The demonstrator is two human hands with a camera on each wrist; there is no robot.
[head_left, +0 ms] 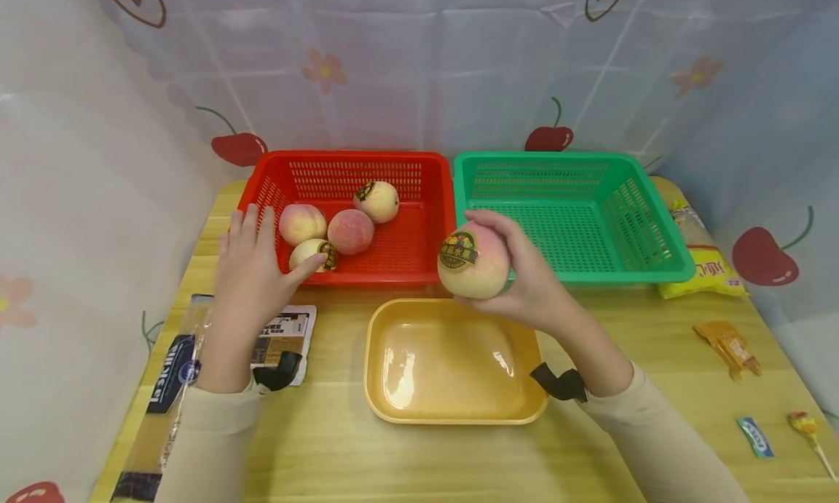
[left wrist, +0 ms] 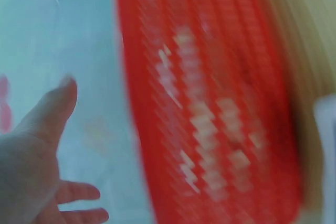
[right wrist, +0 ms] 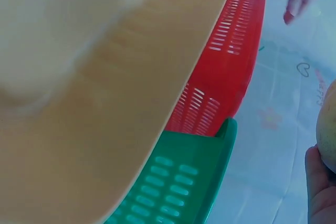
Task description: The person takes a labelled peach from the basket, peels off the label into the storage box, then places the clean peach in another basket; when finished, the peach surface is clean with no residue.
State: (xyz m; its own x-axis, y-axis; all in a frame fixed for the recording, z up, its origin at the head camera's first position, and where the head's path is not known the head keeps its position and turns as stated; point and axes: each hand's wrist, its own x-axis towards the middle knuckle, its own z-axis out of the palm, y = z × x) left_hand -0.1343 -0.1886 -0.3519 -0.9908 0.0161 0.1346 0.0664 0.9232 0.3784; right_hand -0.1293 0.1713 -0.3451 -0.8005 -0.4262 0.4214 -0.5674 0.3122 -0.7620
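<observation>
While I watched through the head camera, the right hand (head_left: 524, 270) held a stickered peach (head_left: 473, 261), fingers curled round its far side and thumb beneath, label turned toward me. That peach hung over the gap just beyond the yellow tray (head_left: 452, 361), with the tray's far rim right under it and the red basket (head_left: 354, 212) and green basket (head_left: 570, 215) side by side beyond the knuckles. It was roundish, so I noted no long axis worth reckoning; what mattered was that the tray lay directly below and toward the wrist, the green basket just past the fingertips to the right. The left hand (head_left: 252, 270) lay flat, fingers spread and holding nothing, at the red basket's near left corner, thumb close to the nearest of four peaches (head_left: 314, 254) inside; I could not tell whether it touched the rim. The right hand was plainly the one nearer both tray and green basket. Hard to read: the left wrist view was smeared by blur, showing only red mesh and an open palm (left wrist: 37, 156); the right wrist view cut the fruit to a sliver (right wrist: 326, 135) at the frame edge above a fingertip. Wrappers and packets lay well out to either side of the forearms.
</observation>
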